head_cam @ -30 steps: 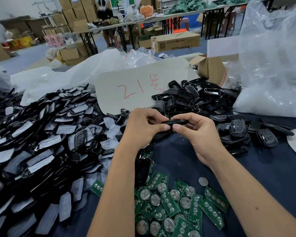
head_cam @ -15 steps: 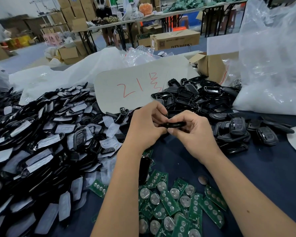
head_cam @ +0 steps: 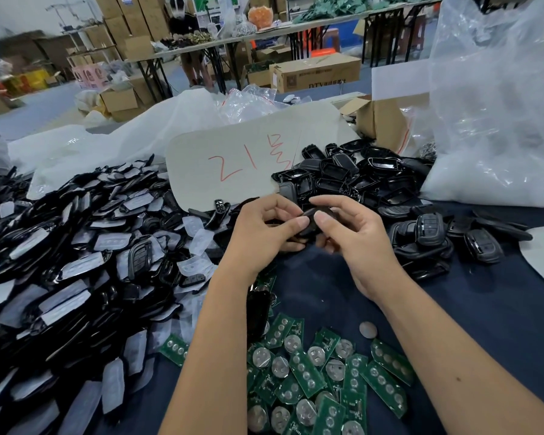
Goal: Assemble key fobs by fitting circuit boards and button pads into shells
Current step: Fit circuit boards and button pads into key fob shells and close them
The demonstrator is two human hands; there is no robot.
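My left hand (head_cam: 261,233) and my right hand (head_cam: 355,243) meet above the dark blue table and both pinch one black key fob shell (head_cam: 311,221) between thumbs and fingers. Most of the shell is hidden by my fingers. Below my forearms lies a pile of green circuit boards (head_cam: 308,375) with round coin cells. A big heap of black shells and clear button pads (head_cam: 76,262) fills the left. Empty black shell halves (head_cam: 352,177) are piled behind my hands.
Assembled black fobs (head_cam: 431,233) lie to the right of my hands. A grey card with red writing (head_cam: 233,164) leans behind. A large clear plastic bag (head_cam: 496,105) stands at the right. A loose coin cell (head_cam: 368,329) lies on the blue cloth (head_cam: 471,309).
Both hands have turned the shell between them and shifted their pinch on it; they stay in the same place above the table.
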